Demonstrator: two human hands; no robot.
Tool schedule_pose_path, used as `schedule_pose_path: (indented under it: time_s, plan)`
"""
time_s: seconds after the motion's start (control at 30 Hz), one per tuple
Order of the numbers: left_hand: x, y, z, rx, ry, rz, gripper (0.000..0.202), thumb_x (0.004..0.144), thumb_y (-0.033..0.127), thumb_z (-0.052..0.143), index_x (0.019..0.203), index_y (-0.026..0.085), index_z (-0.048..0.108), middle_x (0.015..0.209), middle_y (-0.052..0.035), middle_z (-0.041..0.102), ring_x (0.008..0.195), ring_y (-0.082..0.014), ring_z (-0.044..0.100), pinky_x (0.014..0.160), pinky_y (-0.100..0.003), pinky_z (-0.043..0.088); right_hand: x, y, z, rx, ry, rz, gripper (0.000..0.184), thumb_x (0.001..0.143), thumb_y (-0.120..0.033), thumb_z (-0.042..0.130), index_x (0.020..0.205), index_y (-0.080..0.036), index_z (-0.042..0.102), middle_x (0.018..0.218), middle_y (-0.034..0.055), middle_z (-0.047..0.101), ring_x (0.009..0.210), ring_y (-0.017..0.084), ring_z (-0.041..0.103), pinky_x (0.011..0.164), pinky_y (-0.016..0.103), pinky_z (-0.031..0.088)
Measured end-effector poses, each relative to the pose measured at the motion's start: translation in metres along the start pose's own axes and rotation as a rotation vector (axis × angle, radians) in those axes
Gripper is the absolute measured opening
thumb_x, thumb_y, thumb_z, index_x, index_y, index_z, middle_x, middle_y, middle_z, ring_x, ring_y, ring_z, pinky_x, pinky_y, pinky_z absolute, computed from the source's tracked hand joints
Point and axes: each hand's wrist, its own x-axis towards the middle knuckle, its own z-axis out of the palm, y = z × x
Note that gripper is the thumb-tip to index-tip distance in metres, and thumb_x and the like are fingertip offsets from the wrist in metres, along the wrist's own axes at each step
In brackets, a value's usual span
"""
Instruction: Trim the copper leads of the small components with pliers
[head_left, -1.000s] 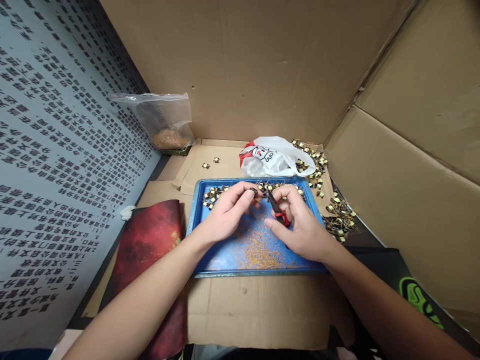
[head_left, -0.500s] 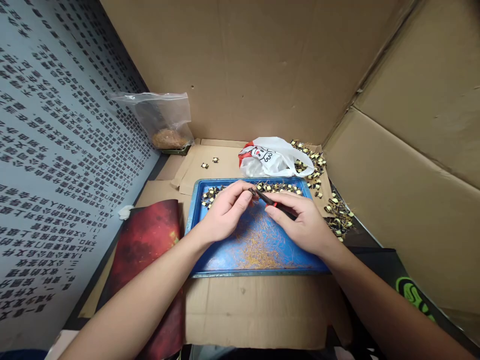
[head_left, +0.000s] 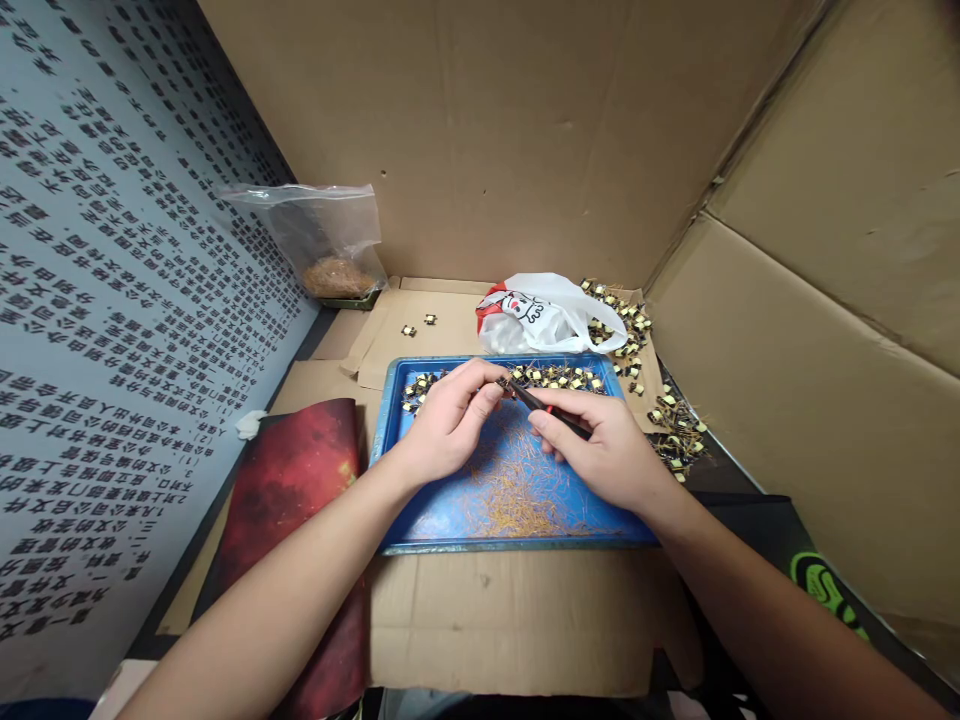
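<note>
My left hand (head_left: 459, 415) pinches a small transformer (head_left: 505, 384), mostly hidden by the fingers, above the blue tray (head_left: 517, 546). In my right hand (head_left: 600, 440) is a black tool with a bit of red on it, which looks like a pair of cutting pliers (head_left: 553, 412). The tip of the pliers meets the transformer at my left fingertips. Below the hands, many copper wire clippings (head_left: 521, 500) lie scattered over the tray floor. Along the tray's back edge sits a row of small yellow-and-black transformers (head_left: 559, 376) with wire leads.
Behind the tray lies a white plastic bag (head_left: 551, 315); more transformers (head_left: 679, 430) are heaped to the right. A clear bag of copper wire (head_left: 337, 275) stands back left. A red mat (head_left: 300, 490) lies left. Cardboard walls (head_left: 525, 140) enclose the back and right.
The pliers have shifted slightly at the transformer, and my right fingers have curled a little differently around the handles. My left hand has hardly moved.
</note>
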Motion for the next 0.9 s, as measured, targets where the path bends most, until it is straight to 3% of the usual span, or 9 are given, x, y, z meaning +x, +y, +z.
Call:
schedule_pose_path:
  time_s: [0.1, 0.33, 0.6, 0.9]
  plan:
    - [0.0014, 0.0008, -0.0013, 0.099, -0.009, 0.054, 0.026, 0.115, 0.036, 0.045, 0.108, 0.019, 0.064, 0.098, -0.0068, 0.069, 0.092, -0.0195, 0.064, 0.086, -0.033, 0.049, 0.0, 0.0, -0.0002, -0.036, 0.016, 0.008, 0.037, 0.102, -0.035, 0.066, 0.133, -0.022, 0.082, 0.085, 0.0069, 0.081, 0.075, 0.022, 0.075, 0.073, 0.037, 0.064]
    - [0.0021, 0.0019, -0.0029, 0.202, -0.045, 0.04, 0.025, 0.116, 0.035, 0.045, 0.109, 0.018, 0.063, 0.099, -0.0075, 0.07, 0.093, -0.02, 0.065, 0.085, -0.032, 0.05, 0.001, -0.0016, -0.0007, -0.065, 0.026, 0.004, 0.036, 0.101, -0.033, 0.066, 0.131, -0.023, 0.083, 0.105, 0.0082, 0.085, 0.08, 0.022, 0.078, 0.081, 0.04, 0.065]
    - [0.002, -0.0021, -0.0027, 0.163, -0.026, 0.065, 0.025, 0.116, 0.033, 0.045, 0.107, 0.018, 0.063, 0.096, -0.0056, 0.07, 0.088, -0.0179, 0.064, 0.082, -0.031, 0.049, 0.0006, -0.0018, -0.0016, -0.059, 0.02, 0.029, 0.037, 0.102, -0.035, 0.064, 0.129, -0.019, 0.083, 0.084, 0.0062, 0.081, 0.079, 0.023, 0.078, 0.08, 0.039, 0.064]
    - [0.0016, -0.0009, -0.0031, 0.215, -0.064, 0.049, 0.024, 0.115, 0.033, 0.045, 0.105, 0.018, 0.062, 0.095, -0.0064, 0.07, 0.089, -0.0193, 0.065, 0.083, -0.032, 0.05, 0.0016, -0.0034, -0.0035, -0.091, 0.01, 0.01, 0.037, 0.101, -0.036, 0.066, 0.13, -0.022, 0.083, 0.114, 0.0085, 0.085, 0.084, 0.023, 0.079, 0.082, 0.04, 0.065]
